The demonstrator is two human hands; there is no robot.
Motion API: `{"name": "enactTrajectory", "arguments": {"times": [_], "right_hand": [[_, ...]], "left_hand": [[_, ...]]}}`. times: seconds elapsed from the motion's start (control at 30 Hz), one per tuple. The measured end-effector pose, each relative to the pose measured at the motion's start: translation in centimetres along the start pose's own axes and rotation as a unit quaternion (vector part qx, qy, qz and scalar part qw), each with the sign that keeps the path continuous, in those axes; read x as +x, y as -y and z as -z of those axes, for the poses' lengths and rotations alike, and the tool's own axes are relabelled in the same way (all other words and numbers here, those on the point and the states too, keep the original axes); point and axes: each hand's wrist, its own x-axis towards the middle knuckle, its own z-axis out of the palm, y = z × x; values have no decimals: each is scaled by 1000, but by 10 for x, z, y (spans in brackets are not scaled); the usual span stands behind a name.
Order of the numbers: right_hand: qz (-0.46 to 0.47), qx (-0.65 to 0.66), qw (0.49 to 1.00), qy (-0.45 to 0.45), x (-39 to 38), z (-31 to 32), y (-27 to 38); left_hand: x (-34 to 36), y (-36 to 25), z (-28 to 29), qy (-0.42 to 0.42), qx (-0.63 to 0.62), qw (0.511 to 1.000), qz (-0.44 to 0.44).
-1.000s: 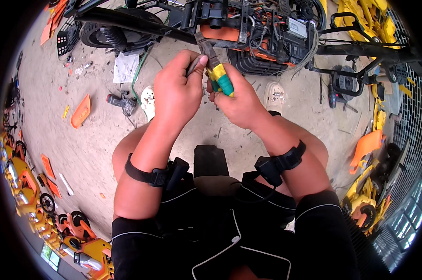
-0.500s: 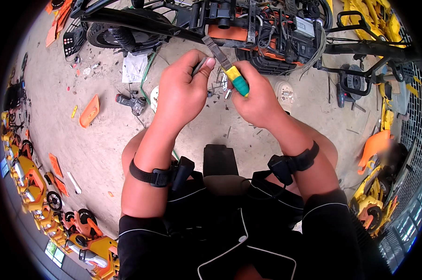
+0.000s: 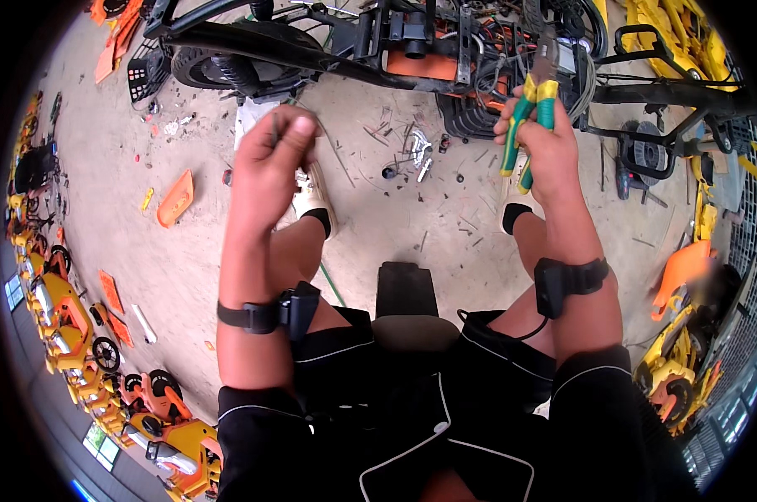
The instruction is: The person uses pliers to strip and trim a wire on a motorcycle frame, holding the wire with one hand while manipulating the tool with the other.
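Observation:
My right hand [image 3: 546,151] is wrapped round a pair of pliers [image 3: 546,99] with green and yellow handles. The jaws point away from me, near the wiring at the far right, and the handles are spread. Off to the left, my left hand [image 3: 265,167] is closed, thumb pressed on the fingers. A thin dark bit shows at its fingertips, too small to name. Beyond both hands lies a stripped vehicle frame [image 3: 345,63] with black tubes, a wheel, cables and an orange panel [image 3: 420,64].
Metal scraps and a silvery piece [image 3: 420,149] litter the concrete floor between my feet. An orange plastic part [image 3: 175,199] lies on the left. Farther out stand several orange-yellow scooters [image 3: 56,314]. A power tool [image 3: 623,177] and an orange panel [image 3: 682,272] are on the right.
My hands have moved apart, the left one leftward, the right one rightward and farther away with the pliers. The pliers' handles now show spread. The grey strip between my hands is no longer seen.

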Motion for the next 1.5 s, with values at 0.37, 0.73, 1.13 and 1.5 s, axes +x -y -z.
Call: {"name": "enactTrajectory", "arguments": {"times": [0.37,0.73,1.13,1.5], "right_hand": [[-43,-182,962,200,-23,-37,-4],[76,-266,936,220,-38,-46,6],[28,-215,943,254,-39,-49,8],[-28,-221,941,253,-36,-49,7]], "left_hand": [[9,-1,-49,65,-114,991,-37],[8,1,-56,82,-110,990,-33],[11,-3,-77,54,-40,997,-40],[8,-5,-73,53,52,997,-27]]}}
